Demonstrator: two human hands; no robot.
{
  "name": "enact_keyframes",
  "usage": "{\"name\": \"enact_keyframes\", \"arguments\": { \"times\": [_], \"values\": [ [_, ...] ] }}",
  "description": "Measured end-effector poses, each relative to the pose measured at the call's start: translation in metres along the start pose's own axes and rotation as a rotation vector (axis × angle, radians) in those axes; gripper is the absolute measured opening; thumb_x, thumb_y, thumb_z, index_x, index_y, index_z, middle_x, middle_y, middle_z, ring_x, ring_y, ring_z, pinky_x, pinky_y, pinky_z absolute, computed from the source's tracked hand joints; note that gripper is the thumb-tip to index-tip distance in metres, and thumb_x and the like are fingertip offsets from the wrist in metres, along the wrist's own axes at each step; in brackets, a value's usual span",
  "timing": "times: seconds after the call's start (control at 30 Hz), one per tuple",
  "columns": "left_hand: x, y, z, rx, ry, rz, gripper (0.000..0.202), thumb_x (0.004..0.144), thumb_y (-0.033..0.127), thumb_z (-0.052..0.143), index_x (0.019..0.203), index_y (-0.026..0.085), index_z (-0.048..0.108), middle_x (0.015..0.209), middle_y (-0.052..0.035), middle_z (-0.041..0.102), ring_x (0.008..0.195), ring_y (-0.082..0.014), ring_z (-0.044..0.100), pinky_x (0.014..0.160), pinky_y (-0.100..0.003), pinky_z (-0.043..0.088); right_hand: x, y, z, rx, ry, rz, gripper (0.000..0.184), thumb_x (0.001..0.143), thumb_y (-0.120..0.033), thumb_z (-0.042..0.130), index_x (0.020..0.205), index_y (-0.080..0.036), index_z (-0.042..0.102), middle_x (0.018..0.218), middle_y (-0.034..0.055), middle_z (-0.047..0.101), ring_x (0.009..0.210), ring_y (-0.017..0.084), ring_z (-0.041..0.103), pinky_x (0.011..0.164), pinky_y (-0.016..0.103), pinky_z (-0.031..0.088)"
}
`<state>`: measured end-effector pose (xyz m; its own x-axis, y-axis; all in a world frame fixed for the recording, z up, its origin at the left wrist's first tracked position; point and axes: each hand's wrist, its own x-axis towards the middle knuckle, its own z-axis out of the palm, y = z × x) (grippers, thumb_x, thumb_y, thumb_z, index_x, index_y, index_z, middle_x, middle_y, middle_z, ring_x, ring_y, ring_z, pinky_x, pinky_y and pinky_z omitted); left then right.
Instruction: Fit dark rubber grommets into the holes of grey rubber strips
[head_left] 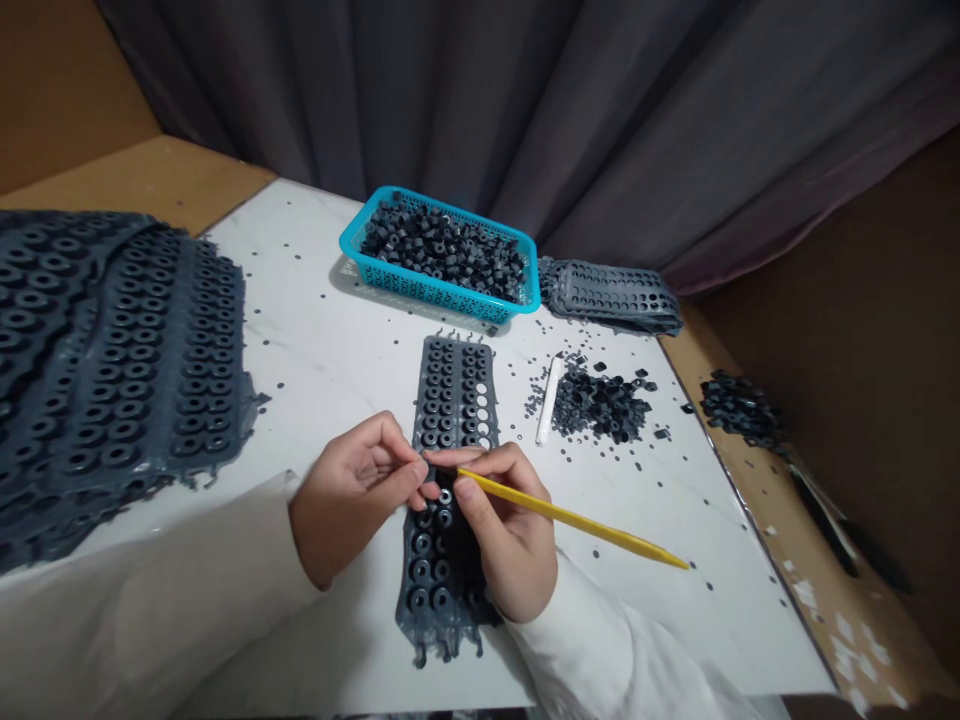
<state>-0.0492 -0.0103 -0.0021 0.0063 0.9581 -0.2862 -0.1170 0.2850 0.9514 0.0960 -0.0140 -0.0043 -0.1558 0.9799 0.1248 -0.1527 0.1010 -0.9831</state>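
Note:
A dark grey rubber sheet (pixel 454 375) with rows of ring-shaped bushings lies lengthwise before me. Several holes along its right side show the white table through them. Over the sheet's middle, my left hand (pixel 367 490) is closed in a pinch, and its fingertips hide whatever small dark piece may be between them. My right hand (pixel 517 540) grips a thin yellow pointed stick (pixel 585 520) between thumb and fingers, its long end sticking out to the right. The fingertips of both hands nearly meet just above the bushings.
Left stands a large stack of similar rubber sheets (pixel 142 350). A blue basket (pixel 442 290) of loose bushings is at the back, beside punched-out sheets (pixel 619 295). Right lie a white stick (pixel 550 400), dark scraps (pixel 607 402) and another scrap pile (pixel 739 408) by the table edge.

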Motion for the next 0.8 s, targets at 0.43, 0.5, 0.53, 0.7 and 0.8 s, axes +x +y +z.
{"name": "enact_keyframes", "arguments": {
  "times": [0.43, 0.5, 0.53, 0.7, 0.8],
  "values": [
    [0.0002, 0.0009, 0.0016, 0.011, -0.003, -0.005, 0.019, 0.068, 0.02, 0.063, 0.063, 0.018, 0.046, 0.053, 0.0017, 0.064, 0.05, -0.0118, 0.062, 0.051, -0.021, 0.049, -0.0014, 0.005, -0.0009, -0.06, 0.012, -0.058, 0.005, 0.087, -0.018, 0.055, 0.083, -0.021, 0.054, 0.097, 0.0059, 0.071, 0.094, 0.019, 0.064, 0.085, 0.04, 0.049],
    [0.0004, 0.0019, 0.0026, 0.016, -0.005, -0.006, 0.019, 0.068, 0.02, 0.063, 0.062, 0.018, 0.045, 0.053, 0.0013, 0.064, 0.05, -0.0122, 0.062, 0.051, -0.021, 0.049, -0.0021, 0.0053, -0.0006, -0.094, 0.025, -0.073, 0.005, 0.087, -0.018, 0.055, 0.083, -0.021, 0.054, 0.096, 0.0062, 0.071, 0.094, 0.02, 0.064, 0.085, 0.041, 0.048],
    [0.0004, 0.0024, 0.0029, 0.015, -0.013, -0.007, 0.019, 0.068, 0.02, 0.063, 0.062, 0.018, 0.045, 0.054, 0.0013, 0.064, 0.051, -0.0121, 0.062, 0.051, -0.021, 0.05, -0.0023, 0.0055, -0.0004, -0.115, 0.031, -0.084, 0.005, 0.087, -0.018, 0.055, 0.083, -0.021, 0.054, 0.095, 0.0064, 0.071, 0.094, 0.02, 0.064, 0.085, 0.041, 0.048],
    [-0.0017, 0.0038, 0.0027, -0.031, -0.055, -0.017, 0.017, 0.066, 0.017, 0.062, 0.061, 0.018, 0.045, 0.053, 0.0035, 0.062, 0.053, -0.0124, 0.064, 0.051, -0.02, 0.05, -0.0014, 0.0074, -0.0004, -0.187, 0.059, -0.098, 0.005, 0.087, -0.019, 0.054, 0.082, -0.021, 0.054, 0.094, 0.007, 0.071, 0.094, 0.021, 0.064, 0.086, 0.041, 0.048],
    [-0.0031, 0.0038, 0.0024, -0.041, -0.061, -0.019, 0.017, 0.066, 0.016, 0.062, 0.062, 0.018, 0.046, 0.053, 0.0046, 0.061, 0.054, -0.0125, 0.064, 0.051, -0.019, 0.05, -0.0003, 0.008, -0.0008, -0.153, 0.092, -0.051, 0.005, 0.087, -0.02, 0.055, 0.082, -0.021, 0.054, 0.094, 0.0062, 0.071, 0.094, 0.02, 0.065, 0.085, 0.039, 0.048]
  ]
}}
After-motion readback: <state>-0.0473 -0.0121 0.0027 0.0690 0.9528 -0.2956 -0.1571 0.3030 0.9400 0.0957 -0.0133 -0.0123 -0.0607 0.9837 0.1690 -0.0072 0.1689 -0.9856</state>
